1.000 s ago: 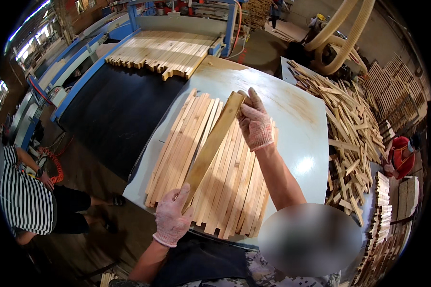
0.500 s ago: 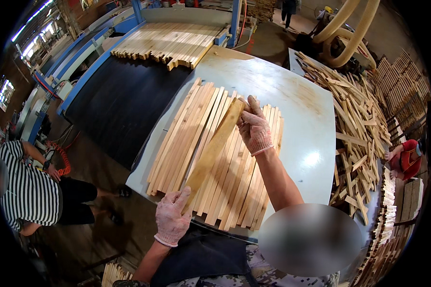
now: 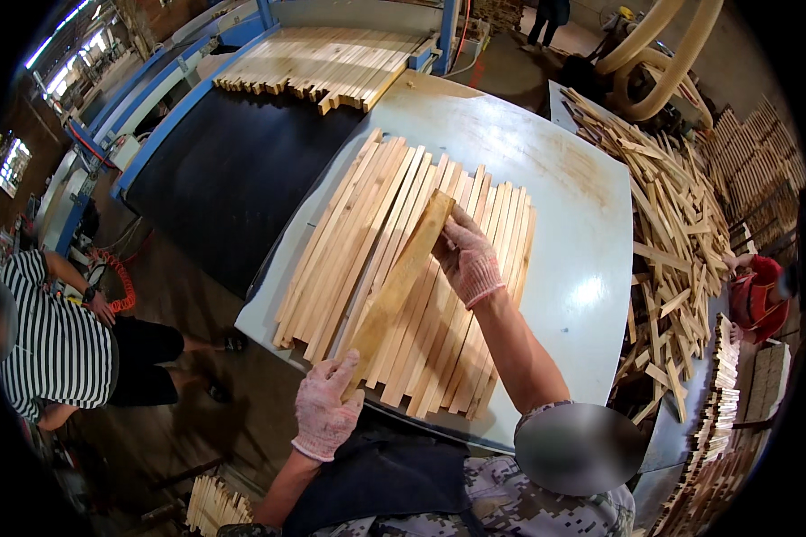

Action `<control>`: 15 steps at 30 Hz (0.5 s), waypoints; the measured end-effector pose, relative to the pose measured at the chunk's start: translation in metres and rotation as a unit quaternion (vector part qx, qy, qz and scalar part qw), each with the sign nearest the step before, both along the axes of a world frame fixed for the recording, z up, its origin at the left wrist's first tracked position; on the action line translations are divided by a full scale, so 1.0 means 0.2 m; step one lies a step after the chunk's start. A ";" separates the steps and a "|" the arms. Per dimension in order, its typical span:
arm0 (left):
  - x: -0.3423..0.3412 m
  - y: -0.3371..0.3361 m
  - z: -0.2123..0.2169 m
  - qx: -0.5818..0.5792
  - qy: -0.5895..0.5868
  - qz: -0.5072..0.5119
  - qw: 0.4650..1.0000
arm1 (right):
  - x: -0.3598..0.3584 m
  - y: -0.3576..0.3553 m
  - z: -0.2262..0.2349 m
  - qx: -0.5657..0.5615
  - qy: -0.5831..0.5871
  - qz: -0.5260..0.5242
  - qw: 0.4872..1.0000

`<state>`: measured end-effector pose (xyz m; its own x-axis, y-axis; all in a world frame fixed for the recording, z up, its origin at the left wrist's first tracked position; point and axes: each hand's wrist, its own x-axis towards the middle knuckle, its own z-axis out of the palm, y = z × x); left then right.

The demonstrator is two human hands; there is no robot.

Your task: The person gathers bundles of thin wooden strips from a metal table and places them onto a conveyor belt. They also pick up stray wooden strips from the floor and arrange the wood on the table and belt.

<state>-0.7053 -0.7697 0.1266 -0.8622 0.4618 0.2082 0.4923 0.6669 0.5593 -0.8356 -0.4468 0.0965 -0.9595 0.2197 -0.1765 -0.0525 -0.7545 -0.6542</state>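
Observation:
My left hand (image 3: 329, 403), in a pale stained work glove, is closed on the near end of a wooden board (image 3: 403, 273). Near the far end, my right hand (image 3: 467, 258), gloved the same way, grips the board's right edge. The board is darker and wider than the strips below it, and is held slantwise above them. Beneath it, a row of light wooden strips (image 3: 345, 233) lies side by side on a pale smooth table (image 3: 578, 295), their ends uneven.
A black conveyor belt (image 3: 233, 170) adjoins the table at left, with more strips (image 3: 331, 58) at its far end. Loose wood pieces (image 3: 658, 224) are heaped at right. A person in a striped shirt (image 3: 58, 331) stands left; another in red (image 3: 759, 300) is far right.
My right hand has shifted slightly toward me along the board, and its fingers now curl at the edge. The board stays in both hands.

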 end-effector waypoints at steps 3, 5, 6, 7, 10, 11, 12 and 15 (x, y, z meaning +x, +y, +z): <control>0.02 -0.01 -0.01 0.039 -0.051 0.011 0.998 | 0.13 -0.10 0.05 0.051 -0.029 0.051 0.997; 0.03 -0.01 0.00 0.064 -0.090 0.030 0.993 | 0.27 -0.19 0.11 0.082 -0.050 0.097 0.991; 0.01 -0.04 -0.05 0.105 -0.116 0.026 0.987 | 0.35 -0.27 0.21 0.069 -0.075 0.109 0.989; 0.00 -0.06 -0.05 0.161 -0.135 0.042 0.977 | 0.41 -0.33 0.19 0.065 -0.101 0.111 0.986; -0.07 -0.09 0.07 0.282 -0.312 0.070 0.905 | 0.63 -0.50 0.24 0.072 -0.104 0.178 0.976; -0.09 -0.11 0.12 0.245 -0.304 0.061 0.918 | 0.70 -0.57 0.27 0.074 -0.121 0.193 0.971; -0.11 -0.14 0.13 0.284 -0.363 0.058 0.886 | 0.78 -0.62 0.25 0.094 -0.134 0.210 0.964; -0.14 -0.20 0.07 0.358 -0.442 0.074 0.819 | 1.01 -0.84 0.23 0.135 -0.159 0.282 0.936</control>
